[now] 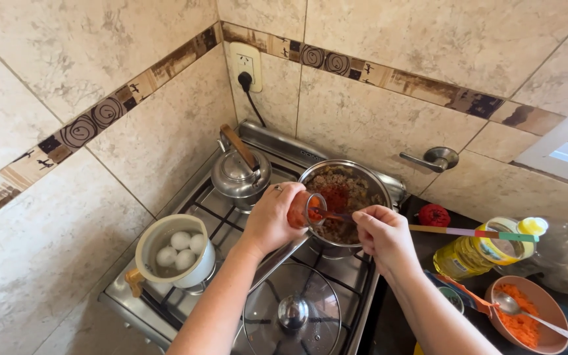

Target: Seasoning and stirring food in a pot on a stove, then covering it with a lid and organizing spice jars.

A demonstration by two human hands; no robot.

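While the left hand (pixel 272 220) grips a jar (pixel 304 210) tipped over the pot (pixel 344 197) at twelve o'clock on the stove (pixel 185 299), the right hand (pixel 382 233) closes on a tool (pixel 329 214) inside its mouth, apparently scraping red sauce out. Lid (pixel 292 314) rests at six; eggs (pixel 180 248) at nine.

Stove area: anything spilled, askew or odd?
No spill visible. The glass lid lies over a front burner, off the pot of minced meat. The left hand tips a jar of red sauce over the pot while the right hand scrapes it with a long utensil.
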